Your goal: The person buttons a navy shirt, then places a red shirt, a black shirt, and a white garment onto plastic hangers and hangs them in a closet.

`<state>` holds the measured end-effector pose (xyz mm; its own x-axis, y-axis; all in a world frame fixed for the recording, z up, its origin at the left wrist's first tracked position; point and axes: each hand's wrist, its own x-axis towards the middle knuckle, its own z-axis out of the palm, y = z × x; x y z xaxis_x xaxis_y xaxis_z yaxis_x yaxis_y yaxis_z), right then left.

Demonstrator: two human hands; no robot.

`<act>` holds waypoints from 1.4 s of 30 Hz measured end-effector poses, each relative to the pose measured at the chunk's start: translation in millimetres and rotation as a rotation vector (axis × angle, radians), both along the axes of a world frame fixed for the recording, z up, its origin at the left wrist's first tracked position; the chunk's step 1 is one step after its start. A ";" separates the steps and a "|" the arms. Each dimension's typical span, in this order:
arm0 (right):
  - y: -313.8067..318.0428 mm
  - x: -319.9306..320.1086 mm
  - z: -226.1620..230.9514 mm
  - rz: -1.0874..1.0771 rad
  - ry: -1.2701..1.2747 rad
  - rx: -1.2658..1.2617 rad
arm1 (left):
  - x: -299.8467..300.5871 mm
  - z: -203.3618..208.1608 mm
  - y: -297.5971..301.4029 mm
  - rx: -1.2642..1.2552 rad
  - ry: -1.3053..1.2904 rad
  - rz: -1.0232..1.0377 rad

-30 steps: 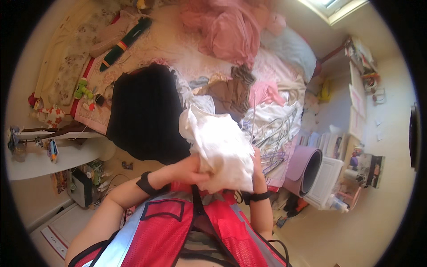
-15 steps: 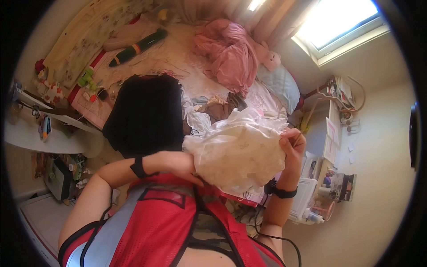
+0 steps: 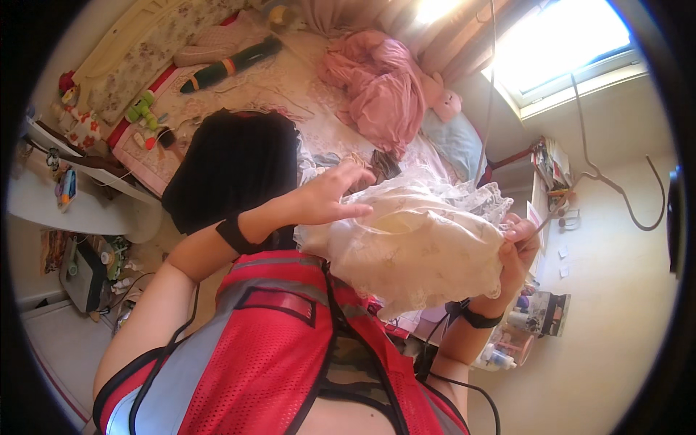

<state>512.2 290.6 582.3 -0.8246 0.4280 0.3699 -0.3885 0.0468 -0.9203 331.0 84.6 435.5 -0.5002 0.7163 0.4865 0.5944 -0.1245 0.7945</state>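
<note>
A cream-white garment with lace trim point(image 3: 428, 250) hangs bunched in front of my chest. My right hand point(image 3: 518, 246) is closed at its right edge, gripping a thin clothes hanger point(image 3: 616, 185) whose hook points to the right. Whether the fingers also pinch the lace is hard to tell. Over the garment's left part hovers my left hand point(image 3: 330, 196), thumb and fingers apart, holding nothing. Black cloth point(image 3: 235, 174) lies just beyond my left forearm.
Ahead is a bed with a pale pink cover point(image 3: 290, 87), a rumpled pink cloth point(image 3: 384, 87), a light blue pillow point(image 3: 453, 141) and a dark green bolster point(image 3: 232, 67). A white desk point(image 3: 94, 217) stands at left, shelves with bottles point(image 3: 500, 355) at right.
My left hand has let go of the garment's near left edge and risen above it, fingers spreading. My right hand has moved right, with the hanger swinging outward and the garment shifting right.
</note>
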 end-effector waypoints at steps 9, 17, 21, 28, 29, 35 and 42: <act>1.9 25.0 1.8 -0.122 0.036 0.060 | -38.7 -42.4 15.4 -0.517 0.122 0.189; 9.7 49.0 -5.5 -0.265 0.010 0.141 | -41.6 -76.3 19.9 -0.437 -0.011 0.188; 2.8 48.8 -10.1 -0.310 0.054 0.108 | -9.9 -57.3 27.3 -0.197 -0.071 0.178; -3.0 44.3 -7.9 -0.227 0.005 0.129 | 56.6 -29.2 39.4 -0.185 0.289 -0.069; -2.2 45.3 -9.6 -0.187 0.013 0.161 | 54.9 -23.5 43.8 -0.283 0.326 -0.052; -1.2 57.5 -12.8 -0.241 0.020 0.201 | 16.8 30.8 36.1 -0.374 0.531 0.436; -5.3 60.7 -13.9 -0.242 -0.040 0.147 | -36.1 53.0 13.7 -0.490 0.724 0.591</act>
<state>572.9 285.4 568.4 -0.7199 0.5584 0.4122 -0.3136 0.2681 -0.9109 294.9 98.3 488.5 -0.5394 0.6527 0.5320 0.8085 0.5779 0.1108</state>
